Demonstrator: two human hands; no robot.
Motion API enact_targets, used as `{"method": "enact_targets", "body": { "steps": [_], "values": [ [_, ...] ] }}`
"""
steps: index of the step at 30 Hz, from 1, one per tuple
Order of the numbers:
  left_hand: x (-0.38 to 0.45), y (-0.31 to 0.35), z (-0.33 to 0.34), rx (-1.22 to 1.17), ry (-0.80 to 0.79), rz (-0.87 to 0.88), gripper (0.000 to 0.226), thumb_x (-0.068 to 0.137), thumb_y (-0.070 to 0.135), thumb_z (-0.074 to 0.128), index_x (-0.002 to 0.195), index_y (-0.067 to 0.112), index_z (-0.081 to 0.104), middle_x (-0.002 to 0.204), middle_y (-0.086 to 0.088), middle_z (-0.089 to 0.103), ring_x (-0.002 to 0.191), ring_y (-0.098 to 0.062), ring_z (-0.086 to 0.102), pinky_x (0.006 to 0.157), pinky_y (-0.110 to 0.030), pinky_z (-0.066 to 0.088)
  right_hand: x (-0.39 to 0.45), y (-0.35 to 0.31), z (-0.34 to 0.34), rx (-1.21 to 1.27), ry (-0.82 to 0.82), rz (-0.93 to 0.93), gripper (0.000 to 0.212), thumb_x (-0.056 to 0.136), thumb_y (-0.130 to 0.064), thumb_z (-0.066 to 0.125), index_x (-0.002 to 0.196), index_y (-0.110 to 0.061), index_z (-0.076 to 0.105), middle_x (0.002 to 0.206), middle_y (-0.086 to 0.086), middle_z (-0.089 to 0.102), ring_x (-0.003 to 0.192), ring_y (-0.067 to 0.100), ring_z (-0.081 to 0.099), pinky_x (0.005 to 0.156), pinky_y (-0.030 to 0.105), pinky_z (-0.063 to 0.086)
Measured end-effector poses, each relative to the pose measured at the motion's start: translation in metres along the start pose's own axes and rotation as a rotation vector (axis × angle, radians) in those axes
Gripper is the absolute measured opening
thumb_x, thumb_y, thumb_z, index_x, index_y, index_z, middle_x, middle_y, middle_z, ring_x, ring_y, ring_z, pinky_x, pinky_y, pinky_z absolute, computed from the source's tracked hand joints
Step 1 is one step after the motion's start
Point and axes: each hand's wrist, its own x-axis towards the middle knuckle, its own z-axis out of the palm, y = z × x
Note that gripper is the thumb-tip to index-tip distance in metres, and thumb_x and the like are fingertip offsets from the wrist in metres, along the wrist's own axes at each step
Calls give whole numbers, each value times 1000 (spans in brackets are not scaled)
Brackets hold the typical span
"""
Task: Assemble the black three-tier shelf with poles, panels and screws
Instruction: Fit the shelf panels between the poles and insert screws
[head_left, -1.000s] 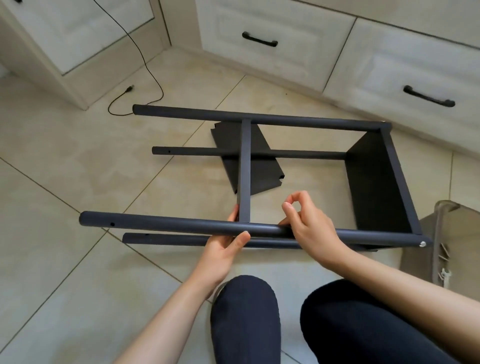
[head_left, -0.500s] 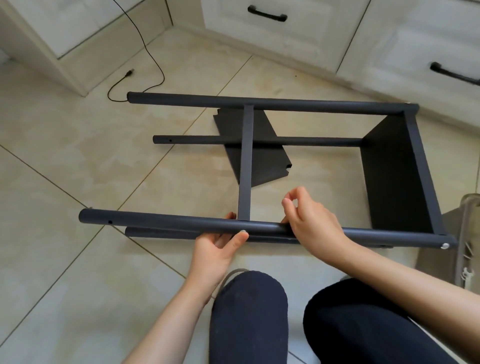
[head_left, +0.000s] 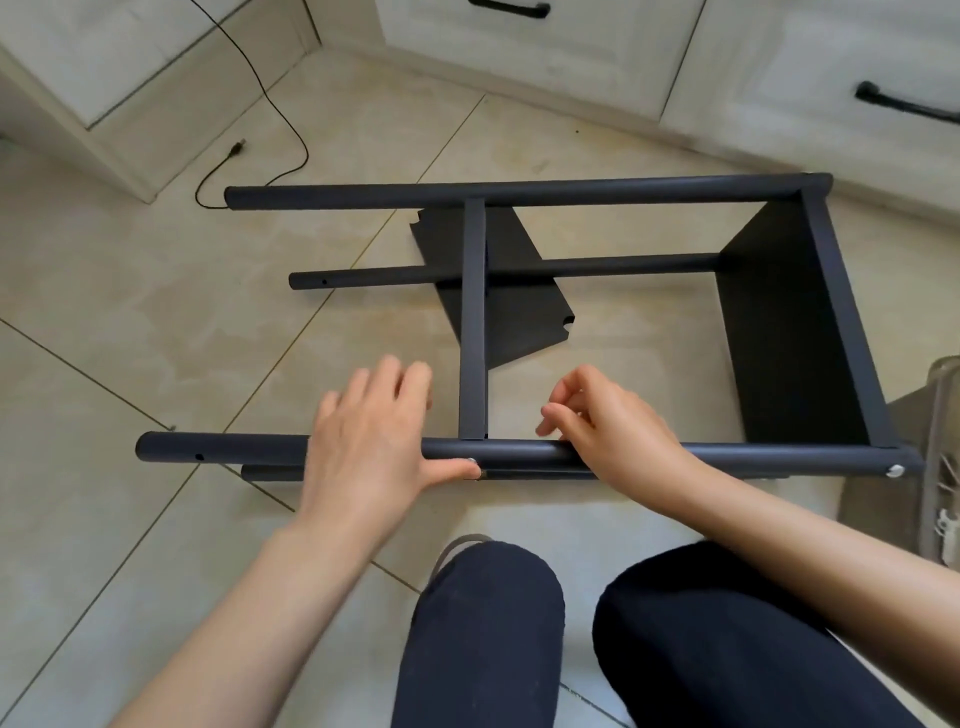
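L hand (head_left: 371, 441) spread flat over near pole (head_left: 519, 454), thumb by screw (head_left: 471, 461); R hand (head_left: 613, 426) loosely curled, resting on it.

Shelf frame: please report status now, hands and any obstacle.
Left hand flat over near pole, thumb by screw. Right hand resting on pole, fingers loosely curled. Frame on its side, middle panel in. Loose panel underneath.

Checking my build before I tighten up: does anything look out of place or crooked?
One loose black panel lies flat on the floor tiles under the frame, skewed to the poles, not yet fitted. The middle panel and end panel look square to the near pole.
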Motion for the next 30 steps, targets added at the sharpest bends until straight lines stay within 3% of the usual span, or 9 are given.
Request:
{"method": "enact_targets", "body": {
  "steps": [1, 3, 6, 8, 12, 16, 20, 26, 30],
  "values": [
    [8, -6, 0, -38, -56, 91, 77, 65, 74, 72, 121, 28, 49, 129, 0, 47, 118, -26, 46, 94, -40, 40, 2, 1, 0, 39, 8, -7, 8, 100, -32, 51, 92, -30, 49, 86, -19, 69, 84, 5, 63, 79, 36, 52],
    [25, -19, 1, -28, -184, 274, 100, 70, 78, 60, 154, 41, 20, 164, 4, 8, 152, -27, 4, 123, -50, 8, 6, 3, -1, 81, 16, -23, 11, 96, -25, 58, 88, -30, 53, 85, -16, 68, 84, 5, 63, 80, 35, 53],
    [42, -29, 9, 41, -264, 499, 99, 76, 83, 40, 156, 48, -7, 162, 16, -29, 148, -18, -33, 122, -48, -12, 10, 7, -4, 57, -9, -69, 17, 90, -23, 69, 80, -31, 58, 80, -16, 65, 75, -1, 61, 67, 17, 48],
    [47, -33, 16, 28, -271, 562, 93, 78, 83, 37, 158, 44, 8, 164, 17, -24, 150, -15, -28, 123, -47, -8, 15, 8, -7, 75, -44, -69, 16, 87, -21, 73, 78, -30, 62, 75, -16, 66, 68, -5, 60, 59, 8, 43],
    [47, -38, 28, -160, -193, 611, 80, 79, 77, 53, 145, 34, 40, 168, 15, -2, 155, -13, -8, 124, -47, 3, 29, 6, -10, 247, -176, 2, 5, 87, -19, 74, 90, -23, 72, 75, -6, 75, 66, -5, 63, 58, 9, 46],
    [41, -41, 41, -268, -159, 623, 78, 78, 74, 60, 142, 33, 43, 168, 13, 4, 156, -17, -1, 123, -49, 8, 44, 0, 1, 380, -378, 105, 3, 85, -15, 75, 88, -15, 74, 79, 0, 76, 57, -5, 58, 54, 14, 51],
    [37, -41, 48, -285, -116, 620, 78, 77, 72, 64, 140, 31, 46, 169, 11, 8, 156, -21, 2, 122, -51, 14, 59, -3, 15, 423, -577, 159, 2, 90, -15, 71, 90, -17, 71, 81, -3, 77, 66, 2, 62, 74, 22, 57],
    [36, -38, 48, -302, -92, 621, 76, 78, 70, 64, 139, 29, 46, 168, 7, 13, 156, -23, 6, 122, -51, 17, 70, -7, 28, 524, -705, 161, 35, 92, -13, 67, 59, -24, 72, 67, -6, 70, 66, 8, 62, 71, 23, 51],
    [36, -38, 49, -296, -77, 627, 76, 78, 70, 64, 137, 26, 48, 168, 6, 15, 156, -24, 7, 122, -49, 19, 71, -5, 30, 541, -760, 165, 41, 91, -10, 67, 54, -26, 72, 66, -6, 68, 62, 7, 60, 71, 25, 50]
  ]
}}
